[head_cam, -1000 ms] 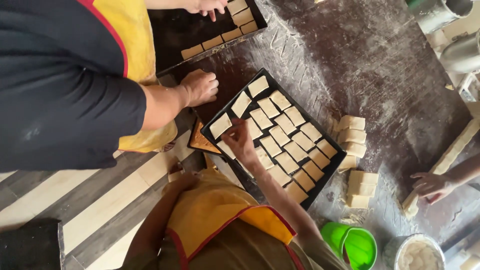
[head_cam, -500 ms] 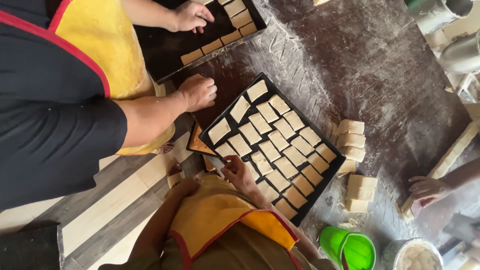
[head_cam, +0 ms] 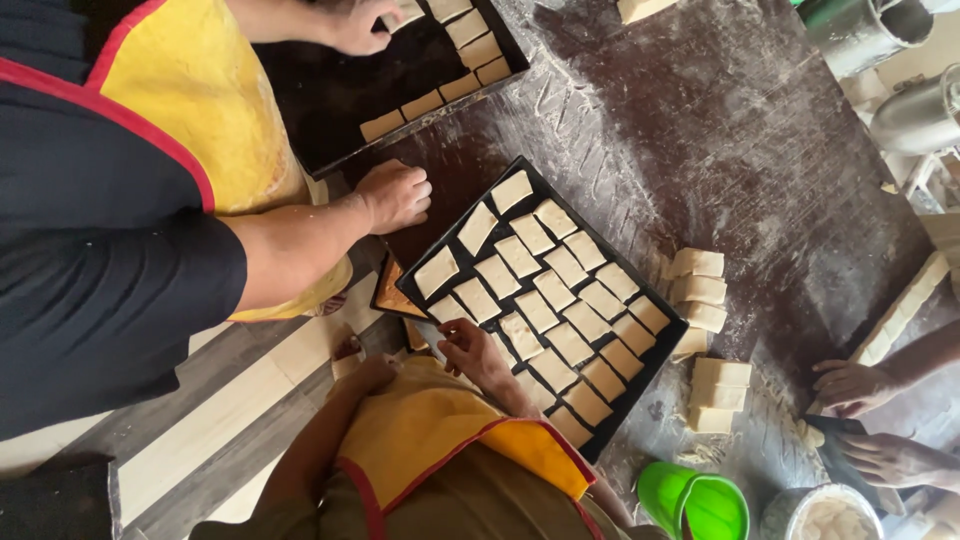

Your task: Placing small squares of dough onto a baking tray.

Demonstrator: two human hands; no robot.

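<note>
**Head view, seen from above.** Centre: a black baking tray (head_cam: 668, 338) lies slantwise on a floured dark desk (head_cam: 760, 170), filled with pale dough squares (head_cam: 566, 266) in close rows; only its upper-left corner shows bare metal. The right hand (head_cam: 468, 350), at the tray's lower-left edge, rests its fingertips on a square there. Whether its grip pinches that piece cannot be told. The left hand (head_cam: 366, 375) sits at the desk's edge, left of the tray, just above a yellow apron (head_cam: 440, 430); its grip is hidden.

Upper left: a second black tray (head_cam: 330, 100) is mostly bare, with a few dough pieces (head_cam: 470, 30) along its right side. A co-worker in a black shirt has 1 hand (head_cam: 396, 195) on the desk between the 2 trays and the other (head_cam: 362, 25) on the upper tray.

Right of the central tray: loose stacked dough pieces (head_cam: 702, 290). Lower right: a green bucket (head_cam: 690, 505) and a round tin of white contents (head_cam: 825, 515).
</note>
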